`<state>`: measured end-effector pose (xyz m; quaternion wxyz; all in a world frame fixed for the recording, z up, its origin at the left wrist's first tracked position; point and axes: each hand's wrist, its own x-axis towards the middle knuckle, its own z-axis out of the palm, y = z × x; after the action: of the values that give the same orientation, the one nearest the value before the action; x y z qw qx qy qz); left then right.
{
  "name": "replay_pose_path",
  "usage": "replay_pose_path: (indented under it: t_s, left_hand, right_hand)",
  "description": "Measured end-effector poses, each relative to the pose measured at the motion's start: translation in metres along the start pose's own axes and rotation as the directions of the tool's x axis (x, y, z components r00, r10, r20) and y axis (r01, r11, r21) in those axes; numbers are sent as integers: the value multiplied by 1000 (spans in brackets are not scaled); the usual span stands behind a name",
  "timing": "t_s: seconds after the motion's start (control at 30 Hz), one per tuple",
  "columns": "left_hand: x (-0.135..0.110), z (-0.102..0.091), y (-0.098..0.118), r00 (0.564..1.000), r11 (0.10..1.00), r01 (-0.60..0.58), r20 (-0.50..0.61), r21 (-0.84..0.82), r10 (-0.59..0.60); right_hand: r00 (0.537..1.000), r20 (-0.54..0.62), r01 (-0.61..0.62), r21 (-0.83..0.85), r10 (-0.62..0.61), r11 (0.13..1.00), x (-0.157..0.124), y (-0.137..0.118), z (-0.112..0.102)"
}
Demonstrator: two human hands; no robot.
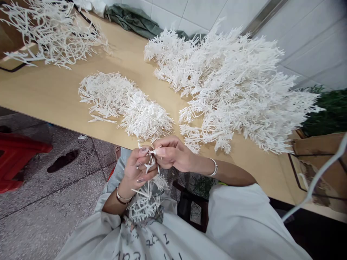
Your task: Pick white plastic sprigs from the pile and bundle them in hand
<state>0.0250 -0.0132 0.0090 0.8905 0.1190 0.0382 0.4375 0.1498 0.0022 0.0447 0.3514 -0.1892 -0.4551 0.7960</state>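
Observation:
My left hand (pixel 139 166) is closed around the stem of a white branching plastic sprig (pixel 145 206), whose forked tips hang below it over my lap. Close beside it, my right hand (pixel 173 153) pinches a thin white piece at the sprig's upper end, thumb against forefinger. The fingertips of both hands nearly meet, and the exact joint between the pieces is partly hidden. Just beyond my hands, on the table's near edge, lies a heap of small white sprigs (pixel 148 115).
A large pile of bushy white branches (pixel 238 86) covers the table's right side. Bare curled white stems (pixel 56 32) lie at the far left. Dark green cloth (pixel 132 20) runs along the tiled wall. A red stool (pixel 18 159) stands on the floor; a cardboard box (pixel 322 148) is at right.

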Motion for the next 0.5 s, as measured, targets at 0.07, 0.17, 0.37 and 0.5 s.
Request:
replay_pose_path:
  t_s: [0.07,0.17,0.37,0.5]
  left_hand:
    - [2,-3,-4,999,1000,-23,-32,4,23]
    - [7,-8,-8,995,997,-74,-65,9,74]
    - [7,-10,9,931,928,-363,-73,-88,358]
    - [1,-9,23,923,923,-383,-47,-30,381]
  right_hand:
    - [998,-62,-13,48,16,999,1,0,1]
    - [987,-143,-62,95,75,994,0,0,3]
    - [968,-220,79,-178,-118,981,-1,-16,1]
    - [919,-132,93,-844,-372,528,13,-29,-25]
